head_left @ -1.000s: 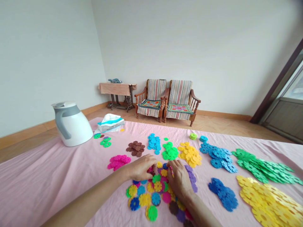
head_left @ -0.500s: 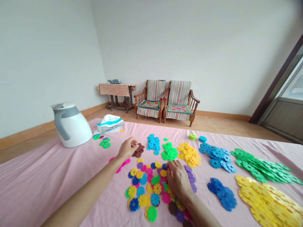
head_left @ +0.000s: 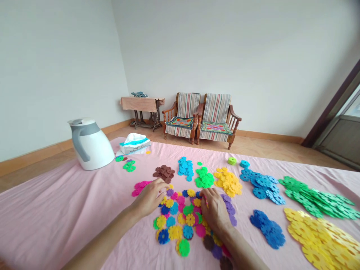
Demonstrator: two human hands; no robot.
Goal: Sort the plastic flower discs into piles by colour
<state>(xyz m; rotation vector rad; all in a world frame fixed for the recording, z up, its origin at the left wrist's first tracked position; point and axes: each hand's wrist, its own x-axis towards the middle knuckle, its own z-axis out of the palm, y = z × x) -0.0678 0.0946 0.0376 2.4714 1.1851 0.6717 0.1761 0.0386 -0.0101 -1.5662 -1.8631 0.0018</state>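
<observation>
Loosely spread on the pink cloth is a mixed pile of plastic snowflake discs (head_left: 190, 219) in several colours. My left hand (head_left: 152, 197) hovers at its upper left edge, thumb and fingers apart, with nothing visible in them. Over the pile's upper right side, my right hand (head_left: 215, 208) is bent downward with curled fingers. A bit of pink disc (head_left: 207, 203) shows at its fingertips. Brown discs (head_left: 164, 173) lie beyond my left hand, and pink discs (head_left: 140, 187) lie to its left. Purple discs (head_left: 230, 209) sit against the right side of my right hand.
Sorted heaps of light blue (head_left: 185, 168), bright green (head_left: 204, 177) and yellow discs (head_left: 227, 182) lie beyond the pile. Larger blue, green and yellow heaps spread rightward. A white jug (head_left: 94, 146) and tissue box (head_left: 135, 144) stand at left. Two wooden armchairs (head_left: 216, 127) are by the wall.
My left hand has come back from the brown heap toward me, to the mixed pile's edge, and its fingers have parted. My right hand stays over the pile. The view has shifted slightly.
</observation>
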